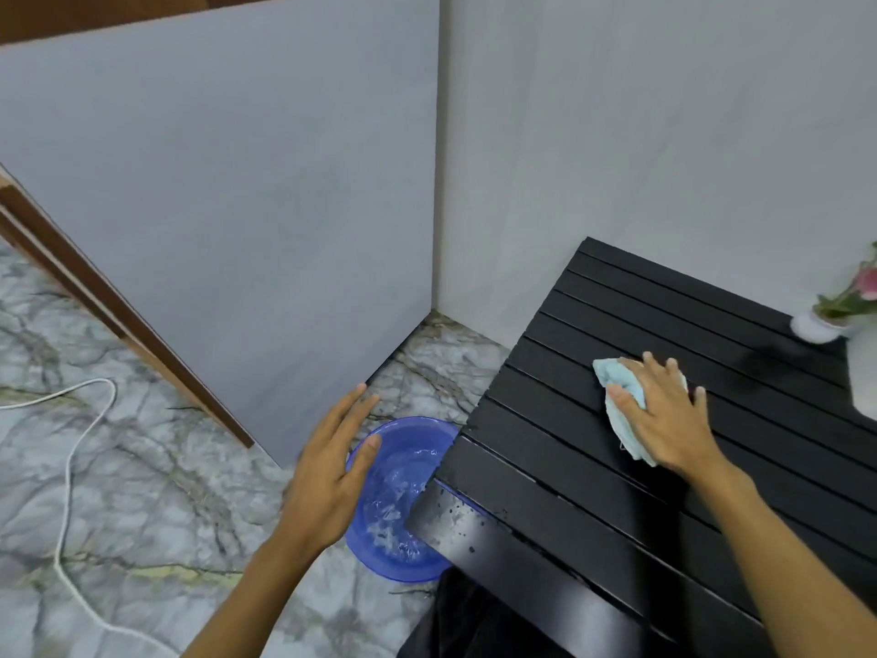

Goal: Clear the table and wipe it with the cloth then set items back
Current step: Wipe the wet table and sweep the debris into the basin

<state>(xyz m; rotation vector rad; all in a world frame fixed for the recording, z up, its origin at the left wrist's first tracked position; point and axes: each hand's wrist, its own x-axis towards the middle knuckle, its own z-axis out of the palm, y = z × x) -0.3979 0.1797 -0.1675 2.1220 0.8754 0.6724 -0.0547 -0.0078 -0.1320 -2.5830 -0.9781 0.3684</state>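
Observation:
A black slatted table (593, 491) fills the lower right. My right hand (669, 415) presses a light blue cloth (624, 422) flat onto the table top, fingers spread over it. My left hand (332, 472) hovers open above the floor, beside a blue bowl of water (403, 496) that stands on the floor partly under the table's left edge. A white vase with pink flowers (821, 325) stands at the table's far right edge.
Grey walls meet in a corner behind the table. A marble floor (142, 491) lies to the left, with a white cord (71, 467) trailing across it. A wooden door frame (118, 306) runs diagonally at the left.

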